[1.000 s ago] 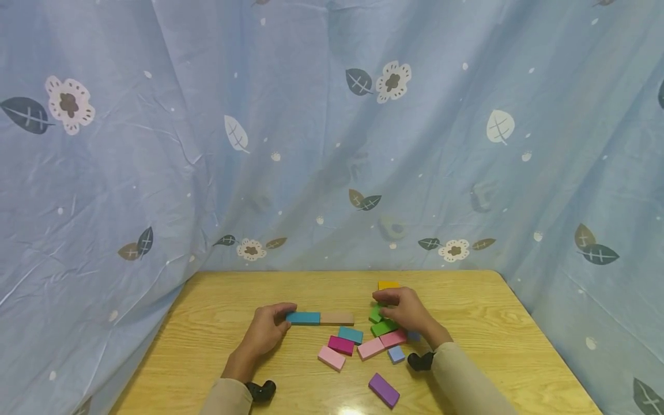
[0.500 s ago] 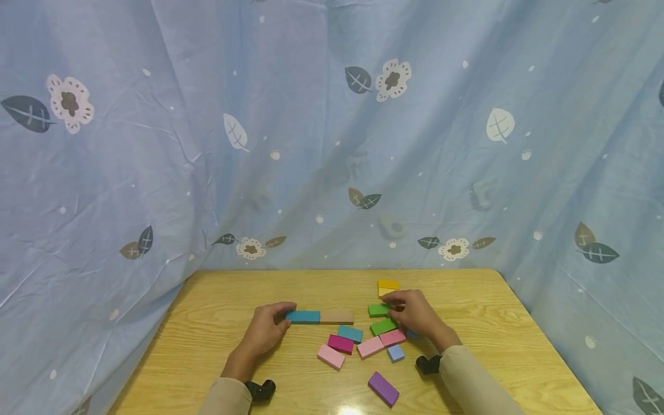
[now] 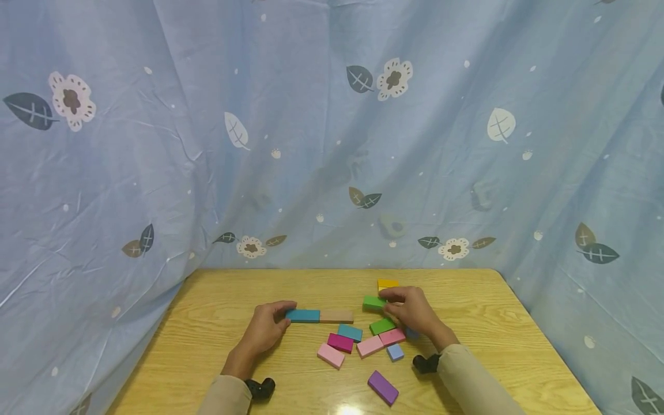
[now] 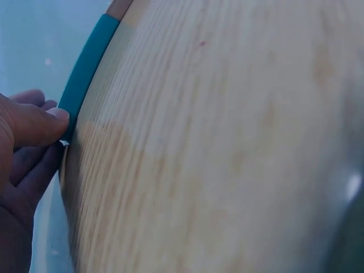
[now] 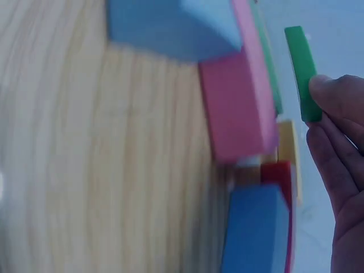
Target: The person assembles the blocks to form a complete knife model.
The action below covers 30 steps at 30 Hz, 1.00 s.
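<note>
Gripping with left hand [image 3: 266,329], between thumb and fingers, the blue block [image 3: 306,315], end to end with the tan block [image 3: 337,316] at 3 o'clock; pinching likewise with right hand [image 3: 413,310] the bright green block [image 3: 374,302], at 2 o'clock from the tan one; probably in the step of adding to these two; next, perhaps needing to guide toward 8 o'clock and set down gently, without pushing the tan one

Green block [image 3: 373,302] in the right fingers [image 3: 394,293] — now farther back, wider apart from the other green block [image 3: 382,327]
</note>
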Each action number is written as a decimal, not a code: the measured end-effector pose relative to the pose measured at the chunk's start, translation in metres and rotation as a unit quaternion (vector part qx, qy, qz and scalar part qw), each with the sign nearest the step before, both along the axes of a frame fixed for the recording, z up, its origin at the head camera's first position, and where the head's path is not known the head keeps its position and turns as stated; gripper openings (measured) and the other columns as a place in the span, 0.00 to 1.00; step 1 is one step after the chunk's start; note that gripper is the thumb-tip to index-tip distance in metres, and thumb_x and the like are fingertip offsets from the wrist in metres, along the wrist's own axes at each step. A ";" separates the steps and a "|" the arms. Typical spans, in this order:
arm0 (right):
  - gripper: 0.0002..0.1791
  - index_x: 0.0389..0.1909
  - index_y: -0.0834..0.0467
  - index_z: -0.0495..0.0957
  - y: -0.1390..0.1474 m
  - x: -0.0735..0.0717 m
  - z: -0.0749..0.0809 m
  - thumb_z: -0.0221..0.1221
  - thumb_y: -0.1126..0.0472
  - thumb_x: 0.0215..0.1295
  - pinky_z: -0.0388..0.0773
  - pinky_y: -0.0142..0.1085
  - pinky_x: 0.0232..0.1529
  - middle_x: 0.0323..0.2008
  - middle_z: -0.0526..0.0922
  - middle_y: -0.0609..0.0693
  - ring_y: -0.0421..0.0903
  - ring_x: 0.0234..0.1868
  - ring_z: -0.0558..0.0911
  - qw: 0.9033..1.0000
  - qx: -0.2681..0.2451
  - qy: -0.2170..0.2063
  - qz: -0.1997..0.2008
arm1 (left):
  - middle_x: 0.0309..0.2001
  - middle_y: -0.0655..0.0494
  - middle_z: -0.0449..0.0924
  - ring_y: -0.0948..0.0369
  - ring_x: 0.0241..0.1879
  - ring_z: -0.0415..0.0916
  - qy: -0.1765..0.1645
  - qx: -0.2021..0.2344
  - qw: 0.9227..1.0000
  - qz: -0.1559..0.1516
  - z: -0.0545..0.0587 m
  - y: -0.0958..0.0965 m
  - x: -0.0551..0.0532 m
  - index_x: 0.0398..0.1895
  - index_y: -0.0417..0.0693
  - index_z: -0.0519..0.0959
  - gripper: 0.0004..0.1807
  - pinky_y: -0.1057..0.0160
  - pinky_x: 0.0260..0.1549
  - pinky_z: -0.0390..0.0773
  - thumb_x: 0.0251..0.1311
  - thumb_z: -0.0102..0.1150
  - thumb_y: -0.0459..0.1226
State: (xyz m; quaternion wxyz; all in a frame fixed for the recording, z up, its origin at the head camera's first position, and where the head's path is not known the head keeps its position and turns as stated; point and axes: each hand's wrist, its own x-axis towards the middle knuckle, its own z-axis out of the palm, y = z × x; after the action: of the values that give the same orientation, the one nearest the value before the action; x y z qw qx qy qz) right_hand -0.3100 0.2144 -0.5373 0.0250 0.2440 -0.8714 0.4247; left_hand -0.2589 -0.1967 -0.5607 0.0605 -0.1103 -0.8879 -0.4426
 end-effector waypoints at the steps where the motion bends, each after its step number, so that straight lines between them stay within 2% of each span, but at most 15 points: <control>1: 0.16 0.57 0.63 0.90 -0.002 -0.001 0.000 0.72 0.67 0.70 0.93 0.41 0.54 0.55 0.92 0.58 0.59 0.55 0.92 1.000 -0.006 -0.001 -0.002 | 0.62 0.49 0.89 0.45 0.67 0.84 0.000 -0.001 1.000 0.000 0.000 0.000 0.000 0.64 0.42 0.87 0.24 0.43 0.68 0.83 0.65 0.69 0.20; 7: 0.17 0.56 0.62 0.90 -0.016 -0.004 -0.003 0.74 0.66 0.68 0.92 0.38 0.53 0.52 0.93 0.55 0.54 0.52 0.93 1.000 0.005 -0.010 0.011 | 0.61 0.49 0.90 0.45 0.67 0.84 0.003 -0.003 1.000 0.003 0.000 -0.001 0.000 0.63 0.43 0.88 0.24 0.43 0.69 0.82 0.64 0.69 0.21; 12: 0.18 0.56 0.60 0.91 -0.022 -0.004 -0.008 0.76 0.66 0.65 0.91 0.41 0.57 0.53 0.94 0.53 0.52 0.55 0.92 0.999 0.038 -0.026 0.004 | 0.61 0.47 0.89 0.44 0.67 0.84 0.013 -0.009 1.000 -0.003 -0.002 -0.002 -0.001 0.63 0.42 0.87 0.25 0.41 0.68 0.83 0.64 0.69 0.20; 14: 0.18 0.56 0.60 0.91 -0.023 -0.003 -0.010 0.76 0.66 0.65 0.91 0.42 0.59 0.53 0.93 0.52 0.52 0.56 0.92 0.999 0.041 -0.032 0.001 | 0.62 0.48 0.89 0.45 0.68 0.83 0.004 -0.004 1.000 -0.001 -0.002 -0.002 0.000 0.64 0.43 0.87 0.25 0.42 0.69 0.82 0.65 0.69 0.21; 17: 0.18 0.56 0.60 0.91 -0.021 0.000 -0.010 0.75 0.67 0.66 0.91 0.43 0.59 0.54 0.93 0.54 0.53 0.56 0.92 0.998 0.047 -0.029 0.007 | 0.62 0.49 0.89 0.46 0.69 0.83 -0.005 0.001 1.000 0.003 -0.001 -0.001 0.000 0.64 0.44 0.87 0.25 0.43 0.70 0.81 0.65 0.70 0.21; 22: 0.17 0.56 0.58 0.91 -0.018 0.005 -0.011 0.76 0.66 0.66 0.91 0.40 0.57 0.54 0.93 0.53 0.53 0.56 0.92 0.998 0.045 -0.030 0.020 | 0.62 0.49 0.89 0.46 0.69 0.83 -0.009 0.007 1.000 0.006 0.000 -0.001 0.000 0.63 0.43 0.88 0.25 0.43 0.70 0.81 0.64 0.70 0.21; 30: 0.17 0.55 0.55 0.91 -0.017 0.011 -0.012 0.76 0.63 0.67 0.91 0.41 0.58 0.54 0.93 0.50 0.53 0.57 0.92 0.998 0.040 -0.017 0.035 | 0.62 0.48 0.89 0.46 0.68 0.83 -0.009 0.009 1.000 0.005 0.000 -0.001 0.001 0.64 0.43 0.87 0.25 0.44 0.69 0.83 0.65 0.69 0.21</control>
State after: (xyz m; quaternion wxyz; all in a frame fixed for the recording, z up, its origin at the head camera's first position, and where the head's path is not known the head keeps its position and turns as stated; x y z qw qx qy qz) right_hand -0.2994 0.1971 -0.5492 -0.0148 0.2679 -0.8791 0.3939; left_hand -0.2582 -0.1974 -0.5606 0.0558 -0.1016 -0.8849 -0.4510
